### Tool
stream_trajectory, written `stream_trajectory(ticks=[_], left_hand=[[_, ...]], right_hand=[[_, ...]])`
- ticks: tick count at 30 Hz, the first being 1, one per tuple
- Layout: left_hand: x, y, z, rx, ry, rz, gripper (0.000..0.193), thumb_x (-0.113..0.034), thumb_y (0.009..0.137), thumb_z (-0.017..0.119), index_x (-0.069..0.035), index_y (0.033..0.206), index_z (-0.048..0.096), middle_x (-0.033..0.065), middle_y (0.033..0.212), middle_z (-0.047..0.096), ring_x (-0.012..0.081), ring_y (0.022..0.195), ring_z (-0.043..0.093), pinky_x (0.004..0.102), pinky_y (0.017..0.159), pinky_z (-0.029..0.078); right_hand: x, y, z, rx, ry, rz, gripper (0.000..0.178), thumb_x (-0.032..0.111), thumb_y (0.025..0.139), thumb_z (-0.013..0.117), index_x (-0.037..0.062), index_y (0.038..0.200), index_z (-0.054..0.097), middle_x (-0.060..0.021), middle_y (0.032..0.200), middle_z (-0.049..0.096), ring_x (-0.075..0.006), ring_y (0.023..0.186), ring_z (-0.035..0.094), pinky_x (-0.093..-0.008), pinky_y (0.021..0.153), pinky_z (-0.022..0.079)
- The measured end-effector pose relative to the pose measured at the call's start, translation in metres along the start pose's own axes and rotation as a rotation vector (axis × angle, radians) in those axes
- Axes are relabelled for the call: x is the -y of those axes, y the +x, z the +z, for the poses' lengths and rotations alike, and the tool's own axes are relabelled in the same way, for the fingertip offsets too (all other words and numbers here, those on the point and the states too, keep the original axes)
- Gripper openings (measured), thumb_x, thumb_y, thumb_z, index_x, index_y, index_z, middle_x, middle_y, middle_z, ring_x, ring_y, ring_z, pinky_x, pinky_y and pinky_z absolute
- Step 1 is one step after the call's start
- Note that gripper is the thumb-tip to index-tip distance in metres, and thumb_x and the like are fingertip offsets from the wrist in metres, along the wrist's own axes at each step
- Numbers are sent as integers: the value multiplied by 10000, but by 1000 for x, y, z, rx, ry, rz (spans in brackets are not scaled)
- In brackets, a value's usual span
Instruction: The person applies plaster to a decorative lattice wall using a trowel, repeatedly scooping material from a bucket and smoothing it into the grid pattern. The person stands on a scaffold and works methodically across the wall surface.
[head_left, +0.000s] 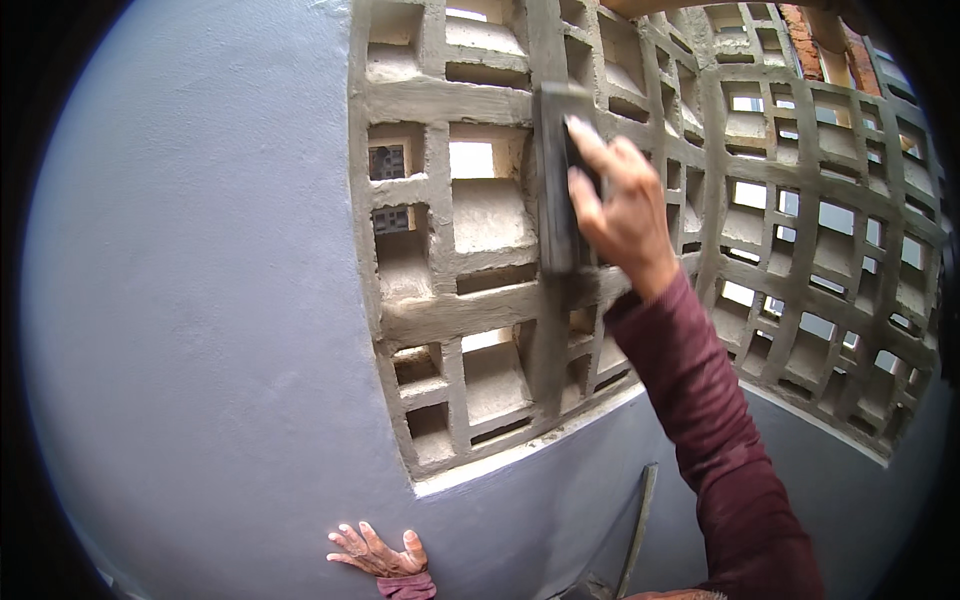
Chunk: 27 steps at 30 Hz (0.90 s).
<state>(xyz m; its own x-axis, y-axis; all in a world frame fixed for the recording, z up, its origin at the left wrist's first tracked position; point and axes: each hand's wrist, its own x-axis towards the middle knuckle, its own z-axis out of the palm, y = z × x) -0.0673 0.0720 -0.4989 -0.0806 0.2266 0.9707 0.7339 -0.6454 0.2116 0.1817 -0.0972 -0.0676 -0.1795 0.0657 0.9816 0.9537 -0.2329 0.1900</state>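
My right hand [632, 205] grips a dark, long rectangular plastering float [555, 200], its flat side lying along a vertical rib of the grey concrete lattice screen [430, 312]. Index finger and thumb reach along the back of the float; its handle is mostly hidden by the hand. The float looks slightly smeared by motion. Low in the view, my left hand [378, 550] rests spread on the smooth blue-grey wall [200, 300] below the screen, holding nothing.
A second lattice screen [835, 260] meets the first at a corner on the right. Beneath them runs a pale sill edge [530, 445]. A thin strip [638, 525] leans against the wall at lower right. Orange brickwork [803, 45] shows at upper right.
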Motion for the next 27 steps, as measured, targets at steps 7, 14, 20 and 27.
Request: stream_trajectory(ticks=[7,14,20,27], left_hand=[[-5,5,3,14,-23,46,669,-472,908,383,-22,1398,320,215,1468,274,403,1398,155,591,1113,-9],[-3,3,-2,16,16,28,676,-482,908,373,-19,1398,326,215,1464,280,410,1396,155,600,1110,-3],[-8,8,4,11,-14,74,679,-486,904,374,-24,1400,332,215,1466,278,417,1393,157,609,1106,9],[-3,4,-1,11,16,31,676,-491,904,373,-40,1406,332,202,1472,275,416,1394,152,611,1105,9]], right_hand=[[-28,75,-10,-121,-166,-95,406,141,776,567,67,1174,604,-240,911,605,-369,844,610,-418,787,490],[-8,-8,-3,17,24,49,438,111,755,586,89,1192,601,-182,873,555,-345,809,610,-414,744,503],[-55,101,-12,-202,-237,-166,410,174,765,560,83,1160,624,-228,909,615,-367,827,615,-434,786,496],[-21,37,-2,-80,-63,-128,419,145,762,564,92,1173,621,-224,908,602,-373,838,611,-403,820,496]])
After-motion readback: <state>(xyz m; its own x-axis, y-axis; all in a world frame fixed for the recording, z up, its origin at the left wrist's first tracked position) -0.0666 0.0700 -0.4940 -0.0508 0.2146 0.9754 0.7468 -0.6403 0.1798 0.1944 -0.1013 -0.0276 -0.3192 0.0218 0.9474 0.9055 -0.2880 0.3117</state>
